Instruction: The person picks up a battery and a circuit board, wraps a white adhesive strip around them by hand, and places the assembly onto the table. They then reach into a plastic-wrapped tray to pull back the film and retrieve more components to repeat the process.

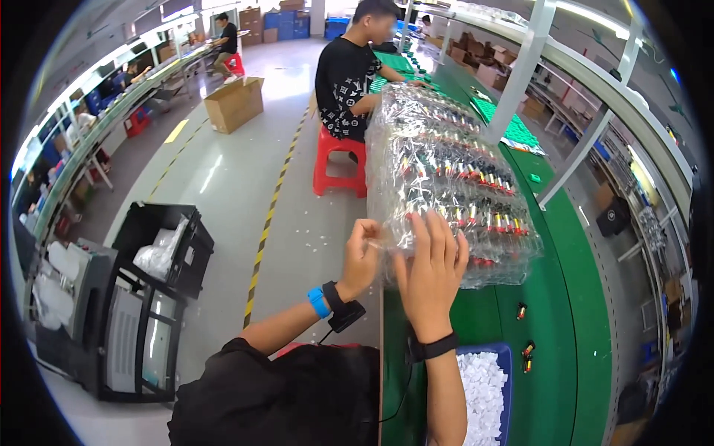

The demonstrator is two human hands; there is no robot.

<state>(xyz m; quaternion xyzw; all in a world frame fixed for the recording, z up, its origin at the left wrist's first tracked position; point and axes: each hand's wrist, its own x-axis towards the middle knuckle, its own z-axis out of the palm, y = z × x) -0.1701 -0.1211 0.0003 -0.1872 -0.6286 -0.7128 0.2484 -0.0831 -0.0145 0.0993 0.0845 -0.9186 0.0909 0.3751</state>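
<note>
A tall stack of clear plastic trays [454, 171] stands on the green bench in front of me. Rows of small metal cylinders with red and dark ends show through the glossy plastic. At the stack's near left corner my left hand [361, 256] is closed, its curled fingers at the edge of the clear plastic. My right hand [431, 271] lies against the stack's near side, fingers stretched out and slightly apart. Some of the plastic between the two hands is blurred by glare.
A blue bin [509, 372] of small white pieces sits by my right forearm. Loose small cylinders [521, 311] lie on the green bench [550, 312]. Beyond the stack, a person [346, 82] sits on a red stool [338, 167]. A black crate [197, 249] stands on the left floor.
</note>
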